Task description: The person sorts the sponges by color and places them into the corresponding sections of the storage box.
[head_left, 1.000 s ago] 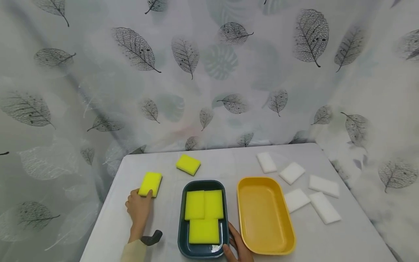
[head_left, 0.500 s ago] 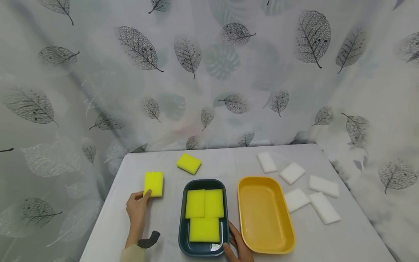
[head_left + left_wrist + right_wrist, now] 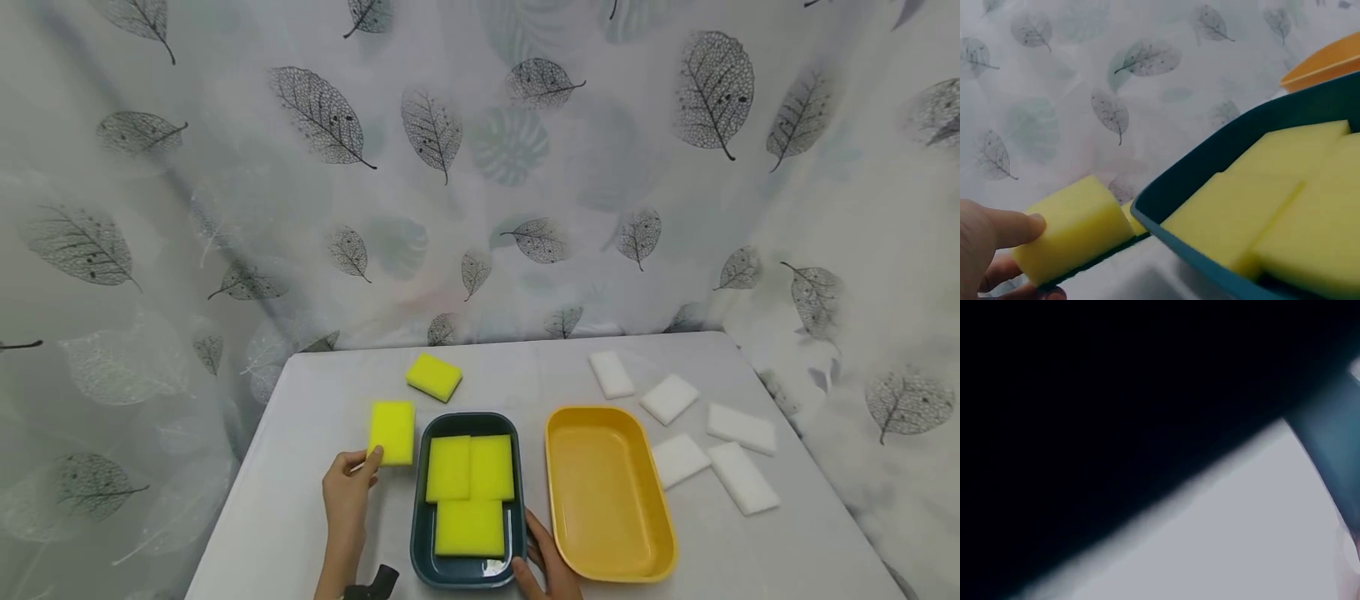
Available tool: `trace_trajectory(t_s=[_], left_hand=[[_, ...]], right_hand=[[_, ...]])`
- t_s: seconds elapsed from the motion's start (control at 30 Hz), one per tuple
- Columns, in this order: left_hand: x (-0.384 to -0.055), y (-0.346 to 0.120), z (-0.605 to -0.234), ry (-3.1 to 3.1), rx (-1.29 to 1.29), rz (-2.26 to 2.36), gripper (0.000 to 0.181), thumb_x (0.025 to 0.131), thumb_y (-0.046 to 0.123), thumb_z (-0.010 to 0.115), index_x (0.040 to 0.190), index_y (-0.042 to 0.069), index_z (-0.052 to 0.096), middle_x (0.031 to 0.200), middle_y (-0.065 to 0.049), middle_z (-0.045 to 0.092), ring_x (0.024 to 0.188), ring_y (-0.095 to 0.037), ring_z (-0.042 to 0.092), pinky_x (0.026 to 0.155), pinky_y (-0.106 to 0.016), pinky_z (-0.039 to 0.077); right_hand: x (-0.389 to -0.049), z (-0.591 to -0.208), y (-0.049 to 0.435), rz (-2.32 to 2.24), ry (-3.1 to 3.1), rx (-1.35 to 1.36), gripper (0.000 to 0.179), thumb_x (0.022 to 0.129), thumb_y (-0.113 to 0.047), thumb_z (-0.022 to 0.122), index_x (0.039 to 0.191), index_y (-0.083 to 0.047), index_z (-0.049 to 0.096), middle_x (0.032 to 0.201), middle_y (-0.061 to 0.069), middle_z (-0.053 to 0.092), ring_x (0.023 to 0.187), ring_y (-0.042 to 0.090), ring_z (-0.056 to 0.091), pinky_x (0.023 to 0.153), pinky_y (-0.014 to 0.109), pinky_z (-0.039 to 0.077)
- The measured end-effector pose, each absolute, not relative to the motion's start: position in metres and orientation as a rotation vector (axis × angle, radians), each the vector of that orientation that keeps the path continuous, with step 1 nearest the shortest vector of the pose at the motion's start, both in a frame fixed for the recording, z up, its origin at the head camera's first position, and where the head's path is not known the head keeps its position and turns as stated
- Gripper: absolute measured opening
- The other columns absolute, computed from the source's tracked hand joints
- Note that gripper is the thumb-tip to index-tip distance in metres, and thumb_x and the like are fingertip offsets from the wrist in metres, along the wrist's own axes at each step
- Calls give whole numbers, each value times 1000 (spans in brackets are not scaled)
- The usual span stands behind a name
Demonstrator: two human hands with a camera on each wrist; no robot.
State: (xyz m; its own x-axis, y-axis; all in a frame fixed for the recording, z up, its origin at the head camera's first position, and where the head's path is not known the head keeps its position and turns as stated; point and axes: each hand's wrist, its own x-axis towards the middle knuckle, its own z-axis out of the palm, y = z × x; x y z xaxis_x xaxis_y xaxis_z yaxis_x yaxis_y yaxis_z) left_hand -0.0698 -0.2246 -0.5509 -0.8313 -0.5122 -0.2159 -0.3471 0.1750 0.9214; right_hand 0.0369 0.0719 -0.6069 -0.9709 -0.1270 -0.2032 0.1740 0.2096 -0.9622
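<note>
While pinching a sponge in the left hand beside the dark tray, seemingly filling it; touching it with the right hand, unclear if gripping; probably needing lifting inside next.

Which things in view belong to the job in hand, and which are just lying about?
Seemingly in the job:
yellow rectangular sponge, pinched by the left hand
dark teal rectangular tray, touched by the right hand
three matching sponges inside it
probably the loose yellow sponge behind it

Apparently lying about:
five white rectangular pads
yellow-orange rectangular tray
</note>
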Motion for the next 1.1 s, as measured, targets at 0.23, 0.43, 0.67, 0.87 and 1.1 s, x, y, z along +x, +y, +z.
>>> trace_trajectory(t_s=[0.23,0.43,0.67,0.87,1.1], left_hand=[[-58,-206,-540,-2304,812,-1588,37,95,33,78,112,1,70,122,-20,72,89,-17,67,70,-19,54],[-48,-195,-536,-2342,775,-1597,38,92,39,80,106,4,72,116,-16,76,91,-19,71,71,-18,55],[-45,-174,-539,-2403,681,-1538,27,90,36,83,95,10,74,112,-7,78,99,-23,68,76,-20,54],[-42,-157,-544,-2445,544,-1473,23,88,33,85,85,13,74,104,-5,79,87,-17,67,69,-18,56],[-38,-147,-549,-2555,446,-1303,18,85,30,88,78,19,75,88,4,76,74,-7,59,71,-22,49]], right_hand=[[36,-608,72,-1843,2252,27,69,106,-36,61,161,-6,33,162,25,40,124,-12,55,105,12,49],[36,-606,72,-1834,2225,58,69,106,-38,60,162,-8,33,162,24,40,123,-14,53,105,12,49],[35,-606,71,-1807,2268,78,70,105,-41,61,161,-9,34,163,22,41,131,1,57,107,16,50],[34,-608,71,-1836,2272,69,69,104,-38,63,161,-9,35,163,20,41,129,-12,50,108,15,49],[35,-609,73,-1825,2266,38,70,105,-38,62,161,-8,33,164,21,39,126,-19,45,108,15,49]])
